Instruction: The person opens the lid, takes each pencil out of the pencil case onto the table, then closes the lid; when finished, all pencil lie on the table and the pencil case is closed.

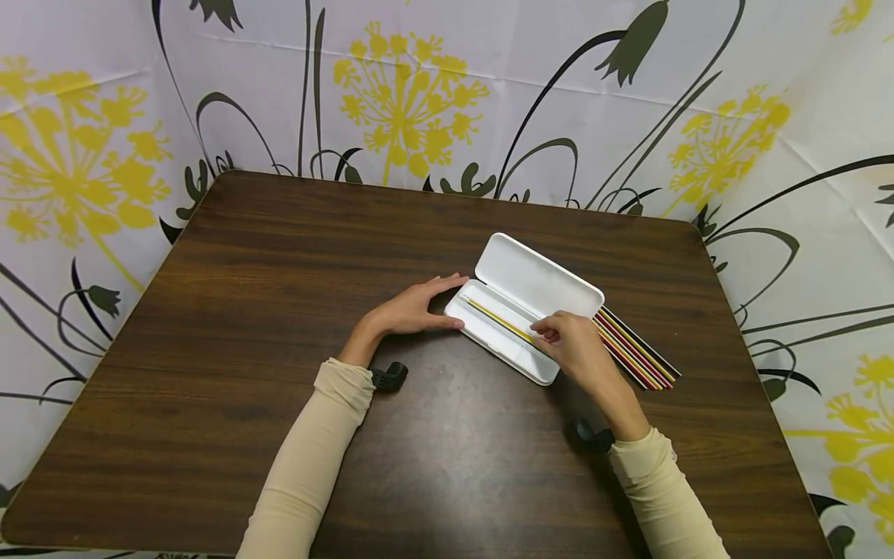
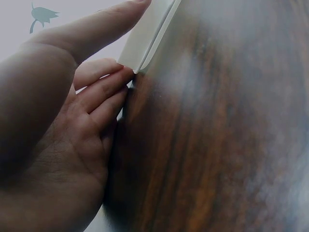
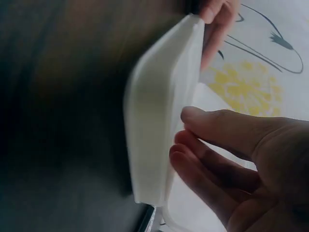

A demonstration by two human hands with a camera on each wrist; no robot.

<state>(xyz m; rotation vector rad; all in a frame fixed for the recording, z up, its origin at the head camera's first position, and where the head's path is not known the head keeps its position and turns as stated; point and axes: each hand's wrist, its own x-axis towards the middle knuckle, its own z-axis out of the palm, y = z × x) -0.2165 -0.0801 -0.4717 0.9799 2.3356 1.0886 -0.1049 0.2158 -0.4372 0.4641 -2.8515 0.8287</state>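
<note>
A white pencil case (image 1: 503, 359) lies with its lid (image 1: 538, 272) swung back on the table. Inside its tray rests a yellow-and-black striped pencil (image 1: 499, 318), set lengthwise. My left hand (image 1: 412, 307) holds the case's left end, thumb at the near edge and fingers at the far corner; the left wrist view has these fingers against the white corner. Over the tray's right half, my right hand (image 1: 573, 341) pinches the pencil's near end between thumb and fingertips. Those fingers hide that end, and the right wrist view does not show the pencil.
Several striped pencils (image 1: 639, 349) in red, yellow and black lie side by side just right of the case, partly behind the lid's corner. The brown wooden table (image 1: 279, 256) meets a flower-printed cloth (image 1: 419, 101) at its back edge.
</note>
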